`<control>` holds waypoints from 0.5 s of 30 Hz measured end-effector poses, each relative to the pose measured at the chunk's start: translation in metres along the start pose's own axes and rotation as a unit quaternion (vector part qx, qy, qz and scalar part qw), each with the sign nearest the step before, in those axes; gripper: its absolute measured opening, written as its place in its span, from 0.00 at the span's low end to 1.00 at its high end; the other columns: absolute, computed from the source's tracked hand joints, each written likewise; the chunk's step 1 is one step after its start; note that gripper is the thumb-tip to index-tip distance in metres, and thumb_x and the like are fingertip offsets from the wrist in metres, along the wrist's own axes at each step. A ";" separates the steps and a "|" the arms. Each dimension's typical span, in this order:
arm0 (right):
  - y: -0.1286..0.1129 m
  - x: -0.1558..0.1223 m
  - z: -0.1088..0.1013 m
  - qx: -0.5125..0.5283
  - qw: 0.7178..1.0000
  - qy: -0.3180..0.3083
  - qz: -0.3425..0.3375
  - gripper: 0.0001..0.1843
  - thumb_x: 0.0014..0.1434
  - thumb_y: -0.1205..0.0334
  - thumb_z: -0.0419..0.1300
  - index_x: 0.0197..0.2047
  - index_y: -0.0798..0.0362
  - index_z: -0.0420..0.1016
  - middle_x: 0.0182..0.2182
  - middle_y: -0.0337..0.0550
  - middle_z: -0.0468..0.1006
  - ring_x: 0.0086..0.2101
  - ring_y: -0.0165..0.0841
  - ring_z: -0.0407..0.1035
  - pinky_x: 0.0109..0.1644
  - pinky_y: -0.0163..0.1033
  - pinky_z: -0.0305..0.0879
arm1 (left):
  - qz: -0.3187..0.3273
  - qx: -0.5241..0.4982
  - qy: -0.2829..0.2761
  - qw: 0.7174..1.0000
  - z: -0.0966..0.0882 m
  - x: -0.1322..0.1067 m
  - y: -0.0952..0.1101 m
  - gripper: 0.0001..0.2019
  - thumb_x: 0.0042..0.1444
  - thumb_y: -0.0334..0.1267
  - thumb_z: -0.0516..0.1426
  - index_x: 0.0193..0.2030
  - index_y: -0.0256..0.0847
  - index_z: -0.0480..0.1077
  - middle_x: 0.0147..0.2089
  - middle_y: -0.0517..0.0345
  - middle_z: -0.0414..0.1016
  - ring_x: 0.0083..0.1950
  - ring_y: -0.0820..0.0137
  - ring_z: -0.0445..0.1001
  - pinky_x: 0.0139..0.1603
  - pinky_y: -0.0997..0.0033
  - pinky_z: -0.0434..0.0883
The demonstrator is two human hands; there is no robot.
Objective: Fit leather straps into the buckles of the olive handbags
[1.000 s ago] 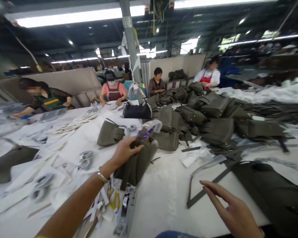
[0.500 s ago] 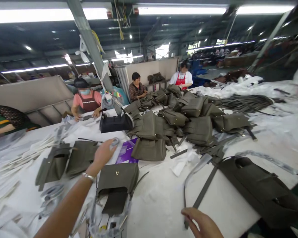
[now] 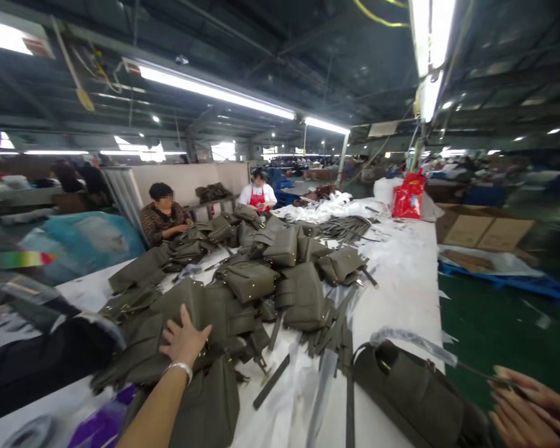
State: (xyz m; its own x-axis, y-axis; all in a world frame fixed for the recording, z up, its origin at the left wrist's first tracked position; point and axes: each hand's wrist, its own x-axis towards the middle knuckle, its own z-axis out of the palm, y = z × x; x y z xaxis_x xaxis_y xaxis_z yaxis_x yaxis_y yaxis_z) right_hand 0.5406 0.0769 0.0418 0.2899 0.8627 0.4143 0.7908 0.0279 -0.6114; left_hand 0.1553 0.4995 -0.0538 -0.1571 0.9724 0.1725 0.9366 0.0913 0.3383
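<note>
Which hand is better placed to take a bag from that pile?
Likely the left hand, spread open over the bag pile. The right hand, seemingly the one at the far edge, is well away from it.

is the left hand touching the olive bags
Cannot tell: in the head view, the left hand is spread over the olive bags, its underside hidden.

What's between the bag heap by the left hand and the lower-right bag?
The head view shows dark strips and a translucent strip on the white tabletop between the bag heap and lower-right bag.
</note>
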 end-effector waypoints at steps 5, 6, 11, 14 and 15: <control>0.036 0.014 -0.075 0.008 0.998 0.060 0.010 0.32 0.34 0.53 0.60 0.44 0.12 0.70 0.28 0.35 0.82 0.31 0.49 0.77 0.20 0.43 0.74 | 0.051 0.003 -0.073 0.996 0.010 0.017 -0.025 0.36 0.58 0.45 0.47 0.70 0.36 0.37 0.52 0.33 0.71 0.49 0.46 0.74 0.42 0.52 0.69; 0.028 0.014 -0.062 0.018 0.999 0.046 0.015 0.31 0.33 0.53 0.60 0.42 0.11 0.70 0.28 0.35 0.82 0.31 0.49 0.77 0.21 0.42 0.74 | 0.048 0.015 -0.088 0.995 0.006 0.023 -0.033 0.34 0.59 0.45 0.46 0.70 0.36 0.43 0.47 0.35 0.74 0.45 0.47 0.76 0.40 0.54 0.70; -0.066 0.011 0.107 0.134 0.988 -0.072 0.031 0.32 0.38 0.51 0.60 0.48 0.12 0.67 0.41 0.27 0.81 0.38 0.45 0.77 0.30 0.40 0.76 | 0.055 0.037 -0.065 0.996 -0.062 0.016 -0.064 0.24 0.61 0.43 0.44 0.61 0.38 0.63 0.43 0.39 0.78 0.44 0.49 0.77 0.39 0.58 0.70; -0.129 -0.002 0.185 0.197 0.969 -0.150 0.020 0.27 0.50 0.49 0.56 0.55 0.24 0.68 0.47 0.32 0.78 0.36 0.40 0.77 0.37 0.42 0.77 | 0.095 -0.007 -0.027 0.995 -0.119 -0.023 -0.066 0.22 0.60 0.43 0.47 0.59 0.38 0.66 0.47 0.41 0.77 0.48 0.52 0.75 0.46 0.59 0.69; -0.144 -0.005 0.198 0.218 0.960 -0.175 0.024 0.25 0.54 0.50 0.54 0.57 0.31 0.69 0.48 0.37 0.78 0.35 0.38 0.77 0.40 0.43 0.76 | 0.106 -0.047 -0.009 0.993 -0.137 -0.038 -0.065 0.22 0.60 0.42 0.49 0.59 0.38 0.66 0.49 0.43 0.77 0.50 0.54 0.75 0.48 0.60 0.69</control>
State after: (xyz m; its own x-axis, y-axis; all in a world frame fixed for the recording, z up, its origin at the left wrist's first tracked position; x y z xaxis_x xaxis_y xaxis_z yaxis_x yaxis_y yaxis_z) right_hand 0.3188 0.1679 -0.0057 0.0615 0.9828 0.1742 0.4583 0.1273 -0.8796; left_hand 0.0575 0.4275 0.0443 0.0464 0.9716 0.2322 0.9143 -0.1349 0.3818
